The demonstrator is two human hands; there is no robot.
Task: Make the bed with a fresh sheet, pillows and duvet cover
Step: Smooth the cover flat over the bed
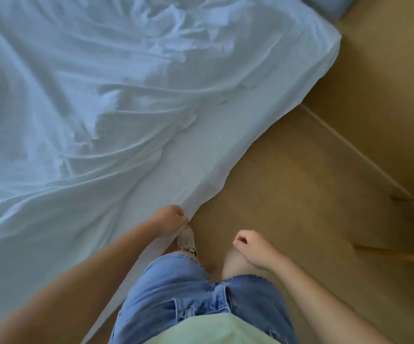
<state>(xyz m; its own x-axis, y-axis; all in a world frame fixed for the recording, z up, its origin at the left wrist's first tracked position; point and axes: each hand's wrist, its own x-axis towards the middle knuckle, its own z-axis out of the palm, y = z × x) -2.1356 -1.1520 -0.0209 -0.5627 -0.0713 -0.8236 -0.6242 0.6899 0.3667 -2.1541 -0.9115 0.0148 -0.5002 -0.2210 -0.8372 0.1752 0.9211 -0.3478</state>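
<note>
A white sheet (106, 100) lies rumpled over the bed and hangs down its right side toward the floor. My left hand (170, 218) grips the hanging edge of the sheet low at the bedside, fingers curled round the cloth. My right hand (251, 247) hovers over the floor to the right of it, fingers loosely curled and holding nothing. A pale blue pillow corner (329, 4) shows at the top edge, beyond the bed's far corner.
A wooden floor (287, 175) runs along the bed's right side. A wall with a skirting board (349, 145) closes the strip on the right. Wooden furniture legs (399, 255) stand at the far right. My shoe (187, 240) is against the bed.
</note>
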